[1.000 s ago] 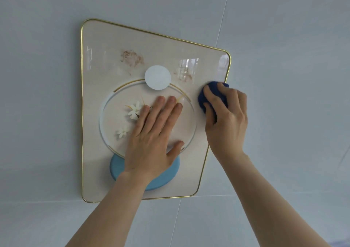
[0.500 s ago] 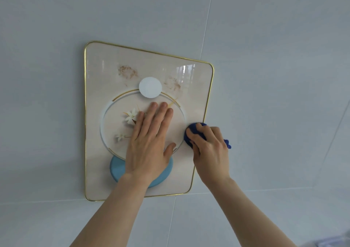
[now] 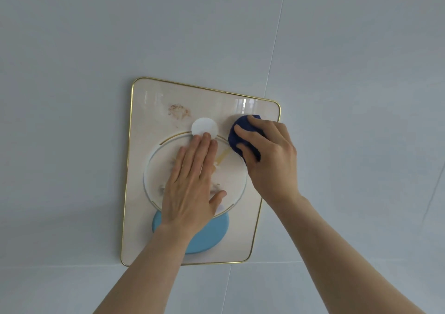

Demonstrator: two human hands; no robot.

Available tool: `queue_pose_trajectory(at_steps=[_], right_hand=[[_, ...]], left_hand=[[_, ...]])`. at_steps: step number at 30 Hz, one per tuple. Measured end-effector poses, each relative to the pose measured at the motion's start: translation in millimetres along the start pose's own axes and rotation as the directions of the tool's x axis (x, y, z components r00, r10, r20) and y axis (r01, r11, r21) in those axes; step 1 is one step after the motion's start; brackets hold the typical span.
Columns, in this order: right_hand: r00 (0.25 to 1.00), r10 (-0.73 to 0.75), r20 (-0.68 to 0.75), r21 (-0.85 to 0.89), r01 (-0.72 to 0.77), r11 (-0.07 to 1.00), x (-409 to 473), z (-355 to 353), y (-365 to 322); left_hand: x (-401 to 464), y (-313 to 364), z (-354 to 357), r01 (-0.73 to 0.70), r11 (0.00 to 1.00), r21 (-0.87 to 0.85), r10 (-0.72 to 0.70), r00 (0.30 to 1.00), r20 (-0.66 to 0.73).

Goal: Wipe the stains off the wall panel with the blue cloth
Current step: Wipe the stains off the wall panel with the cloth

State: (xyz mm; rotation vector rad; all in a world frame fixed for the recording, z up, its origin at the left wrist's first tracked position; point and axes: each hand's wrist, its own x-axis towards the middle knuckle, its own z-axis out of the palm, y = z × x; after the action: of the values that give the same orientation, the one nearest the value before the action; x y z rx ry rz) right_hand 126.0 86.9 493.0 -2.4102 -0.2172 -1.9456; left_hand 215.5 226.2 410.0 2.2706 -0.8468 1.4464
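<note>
A cream wall panel (image 3: 142, 217) with a thin gold rim hangs on the wall. It carries a ring design, a white disc (image 3: 203, 125) and a light blue disc (image 3: 212, 238). A reddish-brown stain (image 3: 178, 111) sits on its upper left. My right hand (image 3: 267, 159) presses a dark blue cloth (image 3: 242, 133) against the panel's upper right, where it covers whatever lies under it. My left hand (image 3: 192, 181) rests flat, fingers together, on the middle of the ring.
Pale grey wall tiles (image 3: 361, 97) with thin seams surround the panel on all sides.
My right hand has carried the cloth from the panel's right edge up to the upper right, over the stain seen there earlier. My left hand has slid slightly up.
</note>
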Motion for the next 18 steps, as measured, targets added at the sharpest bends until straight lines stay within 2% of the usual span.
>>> queue_pose_trajectory(at_steps=[3, 8, 15, 18], right_hand=[[0.995, -0.093, 0.040, -0.052, 0.095, 0.994, 4, 18, 1], [0.995, -0.091, -0.038, -0.057, 0.089, 0.994, -1, 41, 4], [0.959, -0.283, 0.029, -0.158, 0.284, 0.946, 16, 45, 4], [0.964, -0.263, -0.019, -0.217, 0.253, 0.943, 12, 40, 14]], left_hand=[[-1, -6, 7, -0.001, 1.000, 0.012, 0.001, 1.000, -0.008], [0, -14, 19, -0.023, 0.999, -0.023, 0.022, 0.999, -0.039], [0, -19, 25, -0.033, 0.998, -0.044, 0.031, 0.998, -0.045], [-1, -22, 24, -0.052, 0.997, -0.055, 0.050, 0.998, -0.040]])
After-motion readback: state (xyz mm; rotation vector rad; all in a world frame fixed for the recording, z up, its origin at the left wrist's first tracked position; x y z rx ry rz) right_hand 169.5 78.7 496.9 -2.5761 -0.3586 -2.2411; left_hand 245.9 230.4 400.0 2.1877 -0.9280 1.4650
